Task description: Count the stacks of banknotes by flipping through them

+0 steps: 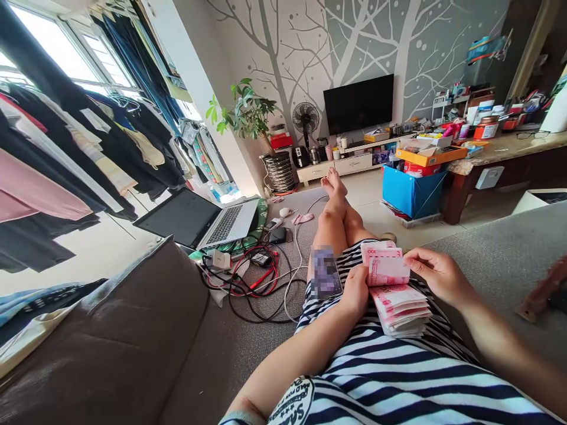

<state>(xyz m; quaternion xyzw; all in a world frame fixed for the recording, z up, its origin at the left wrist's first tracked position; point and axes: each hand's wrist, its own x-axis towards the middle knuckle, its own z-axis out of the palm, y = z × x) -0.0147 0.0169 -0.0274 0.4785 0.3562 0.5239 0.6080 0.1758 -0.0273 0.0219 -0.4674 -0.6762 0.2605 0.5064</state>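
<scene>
A thick wad of pink banknotes [401,304] marked 100 is held over my lap, its lower ends fanned out in layers. My left hand [355,290] is closed round the wad's left side, with the thumb lying on top. With finger and thumb, my right hand [436,274] pinches the right edge of a raised banknote [390,270]. More pink notes stick up behind that one. Left of the left hand, a phone [328,274] lies on the striped clothing [376,372] over my thigh; its face is blurred out.
On the grey sofa [261,336] to the left, an open laptop [225,224] sits beside tangled cables [252,277] and a white charger [219,260]. A cluttered table [509,144] and blue box [410,189] stand right. A television [358,105] and fan [305,118] are ahead.
</scene>
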